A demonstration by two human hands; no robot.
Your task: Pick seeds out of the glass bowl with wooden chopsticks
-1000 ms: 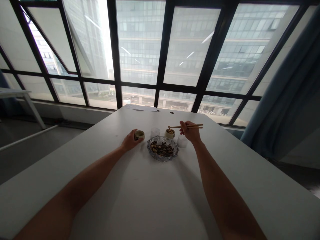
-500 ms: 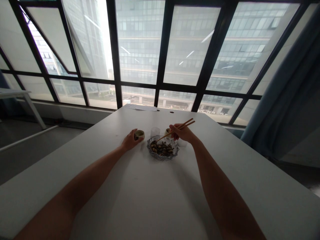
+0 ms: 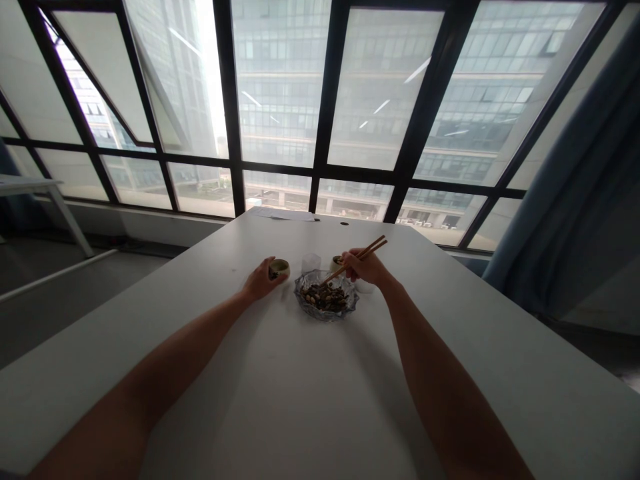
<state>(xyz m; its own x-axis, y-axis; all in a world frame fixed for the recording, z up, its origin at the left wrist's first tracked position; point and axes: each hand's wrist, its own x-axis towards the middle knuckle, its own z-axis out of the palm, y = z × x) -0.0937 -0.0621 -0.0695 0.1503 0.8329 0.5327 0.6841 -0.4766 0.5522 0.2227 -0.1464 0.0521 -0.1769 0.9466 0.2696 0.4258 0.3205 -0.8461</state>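
A glass dish [image 3: 303, 303] full of dark and pale seeds or nuts sits in the middle of the white table [image 3: 300, 400]. My right hand [image 3: 367, 268] is closed on a pair of wooden chopsticks [image 3: 356, 257], their tips dipped into the dish. My left hand [image 3: 260, 281] wraps round a small pale cup [image 3: 280, 268] left of the dish. A second small cup [image 3: 336, 261] stands behind the dish, mostly hidden by my right hand.
A small clear cup [image 3: 311, 262] stands behind the dish and a white one [image 3: 365, 287] sits under my right wrist. Paper [image 3: 283, 215] lies at the table's far edge, before tall windows. A blue curtain [image 3: 575, 200] hangs at right.
My right hand swung the chopsticks from level above the back cup down and left into the glass dish. My left hand stayed on its cup.
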